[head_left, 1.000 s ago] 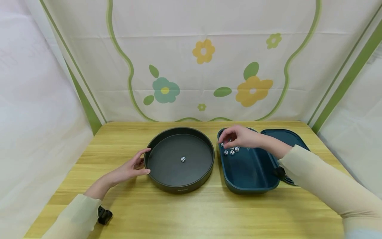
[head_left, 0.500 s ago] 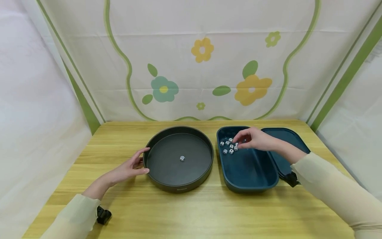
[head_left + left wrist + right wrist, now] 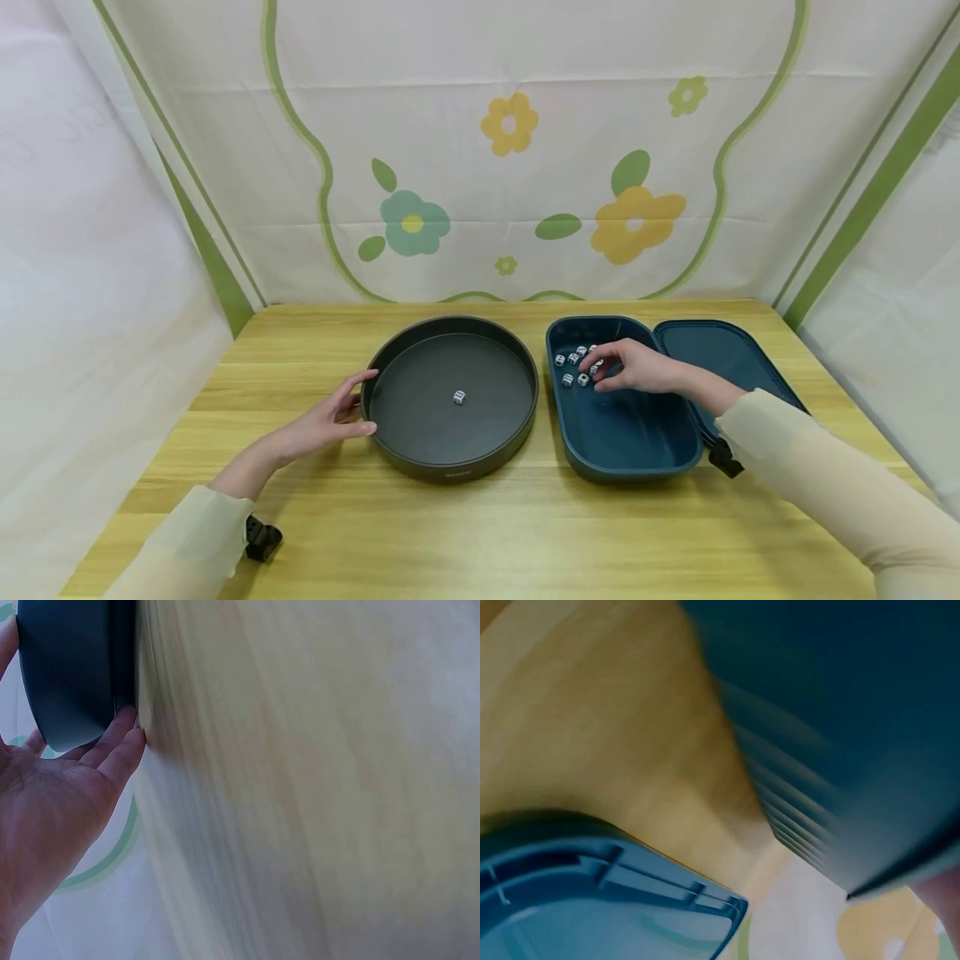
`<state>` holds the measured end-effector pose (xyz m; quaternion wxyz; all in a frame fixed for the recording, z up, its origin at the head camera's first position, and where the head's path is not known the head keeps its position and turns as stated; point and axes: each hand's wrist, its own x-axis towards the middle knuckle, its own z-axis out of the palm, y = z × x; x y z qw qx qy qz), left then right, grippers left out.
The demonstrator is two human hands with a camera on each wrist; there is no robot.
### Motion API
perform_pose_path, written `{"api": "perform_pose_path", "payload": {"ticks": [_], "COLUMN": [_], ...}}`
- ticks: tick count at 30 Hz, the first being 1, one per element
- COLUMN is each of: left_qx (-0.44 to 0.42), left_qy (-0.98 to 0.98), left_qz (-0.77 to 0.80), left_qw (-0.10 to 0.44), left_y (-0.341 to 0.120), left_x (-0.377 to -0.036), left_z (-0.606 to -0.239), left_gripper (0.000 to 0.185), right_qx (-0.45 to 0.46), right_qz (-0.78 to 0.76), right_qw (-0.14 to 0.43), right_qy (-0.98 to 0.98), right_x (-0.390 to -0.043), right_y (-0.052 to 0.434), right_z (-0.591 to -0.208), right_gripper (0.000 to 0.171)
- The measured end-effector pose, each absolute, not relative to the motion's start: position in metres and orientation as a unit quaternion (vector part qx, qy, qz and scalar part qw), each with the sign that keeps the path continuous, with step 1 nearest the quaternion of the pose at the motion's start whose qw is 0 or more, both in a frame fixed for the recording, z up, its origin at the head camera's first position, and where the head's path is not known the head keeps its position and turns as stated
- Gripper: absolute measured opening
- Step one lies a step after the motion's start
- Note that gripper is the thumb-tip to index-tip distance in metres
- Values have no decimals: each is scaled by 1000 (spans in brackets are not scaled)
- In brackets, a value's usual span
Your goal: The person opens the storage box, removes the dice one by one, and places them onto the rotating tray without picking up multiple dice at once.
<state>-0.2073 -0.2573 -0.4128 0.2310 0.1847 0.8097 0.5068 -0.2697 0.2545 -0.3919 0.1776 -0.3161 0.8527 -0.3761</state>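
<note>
Dice (image 3: 576,366) sit clustered in the far-left corner of the blue box (image 3: 678,467); one more die (image 3: 459,397) lies alone mid-floor in the round tray (image 3: 450,475).

Right hand (image 3: 633,368) is down inside the box, fingertips (image 3: 596,369) curled and pinched right at the near edge of the cluster. Cannot tell whether a die is actually between them: the fingers cover the contact point, and the right wrist view is just blur of the box wall and lid (image 3: 592,885).

Left hand (image 3: 322,423): fingers straight, relaxed, tips touching the tray's outer left wall, holding nothing. Left wrist view confirms it, fingertips (image 3: 120,739) laid against the tray side at table (image 3: 315,787) level. Looks like it's just steadying the tray.

Step, as I read it: picking dice one at a time from box to tray, second pick in hand, so early on, most of the dice not moved yet.

Next move needs a clean pinch on a single die without dragging its neighbours, a lift clear of the box wall, then a carry left over the tray rim and a low release so it doesn't bounce out.

Box lid lies open to the right of the box.
</note>
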Motion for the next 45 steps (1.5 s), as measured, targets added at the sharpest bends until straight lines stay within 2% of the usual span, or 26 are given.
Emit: {"api": "perform_pose_path", "payload": {"ticks": [7,17,30,37,45], "left_qx": [187,185,183,181,183], "left_qy": [809,807,806,809,807], "left_qz": [507,510,512,508,511], "left_qw": [230,234,233,232,232], "left_y": [-258,-258,-258,-258,-258], "left_x": [-209,-208,-207,-205,-205], "left_z": [-414,-413,-412,-410,-411], "left_gripper": [79,79,79,80,80], "right_qx": [-315,-316,-310,-304,-305], "right_qz": [-363,-367,-376,-378,-387], "right_qw": [173,195,207,185,167], "right_qy": [860,853,848,855,854], "right_x": [-271,-274,-273,-270,-266], "right_y": [252,248,244,247,241], "right_z": [-404,-413,-415,-401,-366], "right_gripper": [36,21,14,15,17]}}
